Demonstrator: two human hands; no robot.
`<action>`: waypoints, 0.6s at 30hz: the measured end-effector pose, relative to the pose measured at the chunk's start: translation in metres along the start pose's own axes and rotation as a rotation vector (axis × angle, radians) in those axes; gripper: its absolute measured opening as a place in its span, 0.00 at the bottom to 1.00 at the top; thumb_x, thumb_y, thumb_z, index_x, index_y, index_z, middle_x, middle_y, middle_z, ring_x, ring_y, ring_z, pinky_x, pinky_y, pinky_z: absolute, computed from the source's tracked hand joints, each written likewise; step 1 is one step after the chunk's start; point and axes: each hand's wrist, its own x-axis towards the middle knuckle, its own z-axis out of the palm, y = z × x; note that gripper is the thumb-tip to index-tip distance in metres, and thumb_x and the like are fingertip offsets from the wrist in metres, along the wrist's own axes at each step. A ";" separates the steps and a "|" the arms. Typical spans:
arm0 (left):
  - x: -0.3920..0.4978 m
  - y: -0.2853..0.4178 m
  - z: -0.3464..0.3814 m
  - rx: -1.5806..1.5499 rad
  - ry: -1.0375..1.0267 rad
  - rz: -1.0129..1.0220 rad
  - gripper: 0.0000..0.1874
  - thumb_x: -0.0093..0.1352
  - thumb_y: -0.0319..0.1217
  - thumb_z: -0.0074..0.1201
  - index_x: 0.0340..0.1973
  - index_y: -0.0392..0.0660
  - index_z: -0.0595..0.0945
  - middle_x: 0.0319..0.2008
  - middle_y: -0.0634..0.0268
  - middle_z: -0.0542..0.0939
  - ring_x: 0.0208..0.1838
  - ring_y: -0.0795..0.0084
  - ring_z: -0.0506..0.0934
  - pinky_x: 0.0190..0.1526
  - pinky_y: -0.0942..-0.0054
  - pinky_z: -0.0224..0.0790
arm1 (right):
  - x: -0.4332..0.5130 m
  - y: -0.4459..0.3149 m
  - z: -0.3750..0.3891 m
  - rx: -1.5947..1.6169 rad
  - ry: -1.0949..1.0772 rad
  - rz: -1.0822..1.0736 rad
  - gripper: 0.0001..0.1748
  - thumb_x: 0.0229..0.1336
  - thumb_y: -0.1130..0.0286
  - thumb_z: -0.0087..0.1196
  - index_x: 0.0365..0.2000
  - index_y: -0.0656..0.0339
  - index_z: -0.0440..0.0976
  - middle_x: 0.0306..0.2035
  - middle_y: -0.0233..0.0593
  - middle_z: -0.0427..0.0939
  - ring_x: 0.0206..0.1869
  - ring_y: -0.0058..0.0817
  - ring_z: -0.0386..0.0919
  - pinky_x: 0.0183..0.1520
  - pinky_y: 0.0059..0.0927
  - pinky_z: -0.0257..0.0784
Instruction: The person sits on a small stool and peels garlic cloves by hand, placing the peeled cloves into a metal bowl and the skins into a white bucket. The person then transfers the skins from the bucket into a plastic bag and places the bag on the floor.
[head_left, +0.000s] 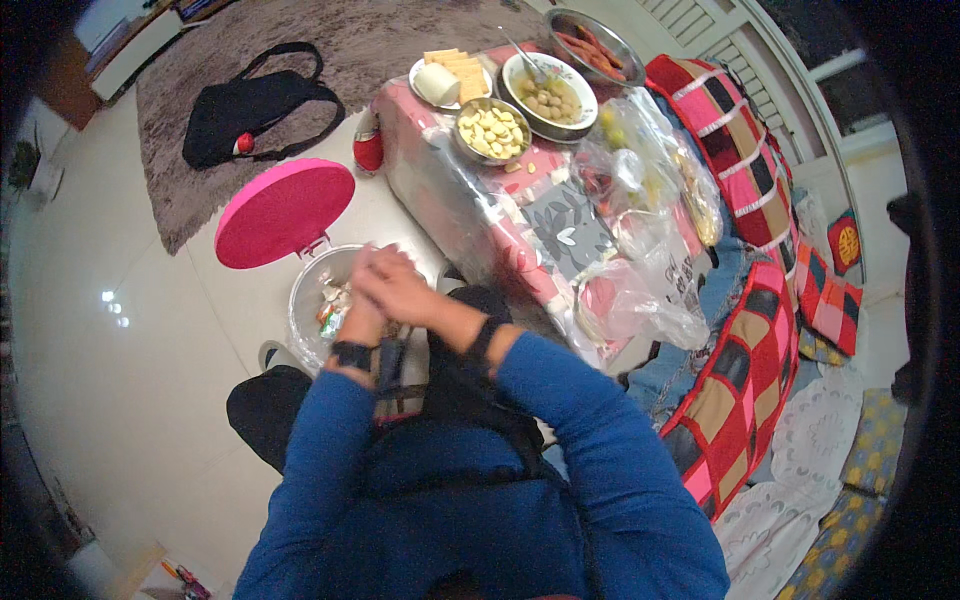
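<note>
My left hand (363, 289) and my right hand (401, 286) are pressed against each other, palm to palm, with motion blur at the fingers. Whether anything lies between the palms is hidden. Both hands hover over the right side of a round waste bin (300, 300) with a clear plastic liner. Its pink lid (285, 214) is tipped back, away from me. Inside the bin lie crumpled scraps and wrappers (332, 315), partly covered by my left hand. A dark watch-like band (352, 355) is on my left wrist, another dark band (486, 335) on my right.
A low table (450, 195) under clear plastic bears a metal bowl of pale slices (491, 133), a bowl of meatballs in broth (555, 105), a cracker plate (415, 77) and plastic bags (645, 300). A black bag (240, 105) lies on the rug (169, 180). Checked cushions (739, 375) line the right.
</note>
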 end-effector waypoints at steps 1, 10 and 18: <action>-0.015 0.015 -0.016 0.053 0.104 0.017 0.21 0.72 0.45 0.42 0.42 0.38 0.77 0.37 0.56 0.80 0.41 0.60 0.78 0.47 0.61 0.72 | 0.007 -0.013 0.014 0.181 -0.039 0.038 0.22 0.59 0.55 0.46 0.40 0.65 0.75 0.39 0.57 0.77 0.43 0.52 0.76 0.51 0.48 0.68; -0.128 0.090 -0.080 0.709 0.650 0.094 0.13 0.67 0.35 0.49 0.45 0.43 0.78 0.40 0.65 0.79 0.38 0.72 0.79 0.32 0.73 0.73 | -0.003 0.023 -0.145 -0.139 0.212 0.379 0.25 0.48 0.60 0.61 0.43 0.67 0.76 0.44 0.57 0.78 0.48 0.47 0.76 0.53 0.43 0.69; -0.134 0.087 -0.079 0.688 0.578 0.130 0.12 0.68 0.34 0.48 0.41 0.42 0.79 0.36 0.64 0.80 0.35 0.74 0.80 0.31 0.77 0.73 | -0.044 0.093 -0.202 -0.672 0.194 0.744 0.30 0.54 0.51 0.49 0.46 0.69 0.75 0.52 0.67 0.71 0.58 0.55 0.68 0.62 0.46 0.61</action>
